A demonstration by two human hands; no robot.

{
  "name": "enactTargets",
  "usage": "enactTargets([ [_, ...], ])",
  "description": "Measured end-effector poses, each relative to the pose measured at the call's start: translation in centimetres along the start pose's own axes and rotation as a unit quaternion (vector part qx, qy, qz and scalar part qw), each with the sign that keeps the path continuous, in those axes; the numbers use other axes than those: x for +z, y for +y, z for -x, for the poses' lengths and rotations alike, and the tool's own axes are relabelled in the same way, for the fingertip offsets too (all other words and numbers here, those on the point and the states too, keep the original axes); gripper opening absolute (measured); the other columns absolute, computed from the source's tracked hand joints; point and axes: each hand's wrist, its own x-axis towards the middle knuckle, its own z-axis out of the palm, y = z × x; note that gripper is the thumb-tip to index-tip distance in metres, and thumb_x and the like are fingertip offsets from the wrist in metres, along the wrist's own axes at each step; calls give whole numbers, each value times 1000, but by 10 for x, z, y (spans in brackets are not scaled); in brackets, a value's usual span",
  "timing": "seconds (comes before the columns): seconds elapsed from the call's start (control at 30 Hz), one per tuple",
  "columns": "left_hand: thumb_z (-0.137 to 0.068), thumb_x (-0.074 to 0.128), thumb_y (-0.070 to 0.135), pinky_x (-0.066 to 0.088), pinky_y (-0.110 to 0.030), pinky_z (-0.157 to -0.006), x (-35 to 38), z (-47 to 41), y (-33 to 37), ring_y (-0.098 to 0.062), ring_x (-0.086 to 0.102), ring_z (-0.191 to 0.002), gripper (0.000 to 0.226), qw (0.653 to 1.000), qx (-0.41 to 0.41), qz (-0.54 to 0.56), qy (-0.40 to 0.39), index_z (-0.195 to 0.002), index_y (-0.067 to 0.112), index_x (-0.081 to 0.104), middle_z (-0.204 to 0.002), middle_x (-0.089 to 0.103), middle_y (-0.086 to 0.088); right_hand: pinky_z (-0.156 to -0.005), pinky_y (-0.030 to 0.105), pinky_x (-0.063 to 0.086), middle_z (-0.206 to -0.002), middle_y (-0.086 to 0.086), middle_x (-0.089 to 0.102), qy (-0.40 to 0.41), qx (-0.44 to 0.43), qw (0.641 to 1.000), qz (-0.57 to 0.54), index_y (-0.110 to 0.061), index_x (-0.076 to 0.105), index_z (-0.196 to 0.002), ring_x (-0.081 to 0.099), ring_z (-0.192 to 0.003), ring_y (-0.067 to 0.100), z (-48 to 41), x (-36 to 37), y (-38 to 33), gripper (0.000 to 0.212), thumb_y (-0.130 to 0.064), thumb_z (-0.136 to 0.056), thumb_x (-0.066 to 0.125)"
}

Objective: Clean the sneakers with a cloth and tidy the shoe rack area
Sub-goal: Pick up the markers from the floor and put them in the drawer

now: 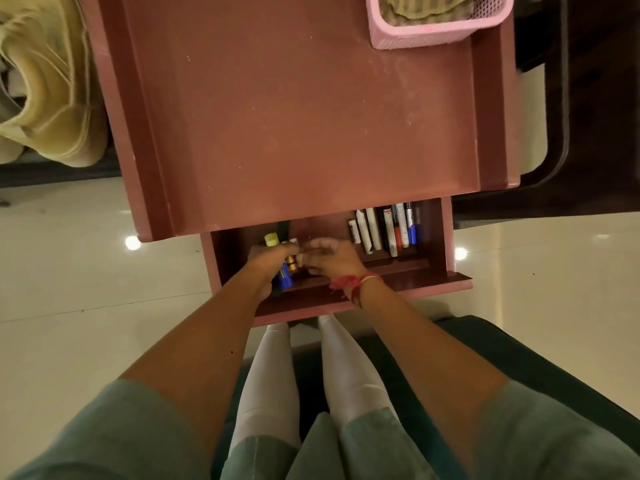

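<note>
The reddish table (294, 116) fills the upper middle, its drawer (433, 284) open below, probably for tidying, the pink basket (415, 38) at upper right keeps the cloth (426, 8), the left hand (268, 263) clamps batteries (286, 276), and the right hand (334, 259) has a grip I cannot tell.

Your tabletop (294, 116) is wide open across the middle, but raised rails (138, 116) run down both long sides, so come in from above or over the near edge. The far right corner is taken by the pink basket (415, 39). Down in the drawer (346, 308) it's tight. The tabletop overhangs its back part, markers (398, 230) line the right end and a glue stick (272, 240) sits at the left. Your left hand (268, 263), wrapped round the batteries (289, 270), and your right hand (334, 259) fill the centre, nearly touching. Bare drawer floor shows only right of your right hand, in front of the markers.
</note>
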Motion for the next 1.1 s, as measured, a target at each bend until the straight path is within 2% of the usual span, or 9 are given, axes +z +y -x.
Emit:
enactTargets([
  [0.1, -69, 83, 14, 57, -48, -83, 1, -3, -5, -33, 69, -90, 34, 1000, -1, -3, -22, -97, 2, 69, -98, 71, -19, -71, 28, 54, -75, 4, 63, 21, -26, 998, 46, -8, 65, -90, 60, -73, 18, -5, 2, 4, 20, 4, -75, 70],
  [0.2, -67, 86, 26, 55, -48, -87, -1, -5, -8, -31, 69, -90, 35, 999, -5, -15, -32, -92, 8, 70, -96, 72, -14, -78, 32, 53, -86, 10, 69, 60, -40, 990, 125, -7, 68, -92, 63, -79, 17, -8, -3, 7, 22, -2, -72, 74],
  [0.3, -71, 83, 32, 53, -32, -67, -4, -4, -4, -21, 60, -65, 27, 1000, -13, -9, -11, -75, 13, 63, -71, 64, -6, -77, 28, 53, -90, 10, 71, 195, -11, 963, 185, -7, 70, -92, 65, -80, 18, -21, -20, 13, 22, -8, -71, 74],
  [0.43, -86, 65, 7, 42, -18, -45, -8, -11, 0, -8, 51, -47, 17, 1000, 14, 0, -12, -72, 17, 61, -48, 56, 4, -76, 28, 50, -93, 14, 70, 277, -23, 918, 283, -4, 69, -88, 65, -89, 29, -39, -39, 16, 14, -7, -74, 66],
  [0.6, -87, 56, -3, 42, -14, -41, -8, -17, 0, -4, 53, -44, 22, 999, 39, 24, 8, -78, 15, 63, -65, 56, -3, -74, 31, 48, -101, 16, 67, 333, -14, 882, 333, -2, 63, -94, 62, -97, 32, -45, -46, 13, 17, -11, -80, 65],
  [0.73, -87, 56, -2, 41, -14, -40, -6, -18, -1, -11, 51, -56, 22, 998, 34, 48, 35, -77, 16, 61, -68, 56, -2, -73, 29, 45, -99, 16, 67, 348, -24, 892, 287, 1, 62, -94, 62, -96, 30, -48, -50, 9, 18, -9, -79, 65],
  [0.9, -87, 57, -2, 44, -20, -47, -9, -19, 1, -12, 52, -58, 22, 996, 37, 68, 54, -75, 16, 59, -69, 56, -2, -76, 29, 43, -91, 18, 68, 289, -176, 883, 325, 0, 68, -87, 63, -90, 33, -53, -32, 0, 18, -17, -80, 66],
  [1.0, -86, 59, -1, 43, -23, -53, -12, -20, 0, -12, 52, -59, 20, 996, 29, 70, 55, -76, 16, 60, -70, 57, -2, -76, 32, 47, -102, 19, 66, 258, -116, 896, 343, 0, 63, -101, 61, -95, 33, -56, -9, -11, 47, -44, -82, 64],
  [1.1, -85, 60, 0, 44, -24, -56, -17, -22, -2, -13, 53, -60, 17, 996, 30, 65, 51, -76, 15, 60, -70, 58, -3, -87, 35, 45, -115, 18, 61, 233, -80, 864, 439, 0, 61, -108, 56, -107, 32, -63, 6, -16, 50, -46, -90, 52],
])
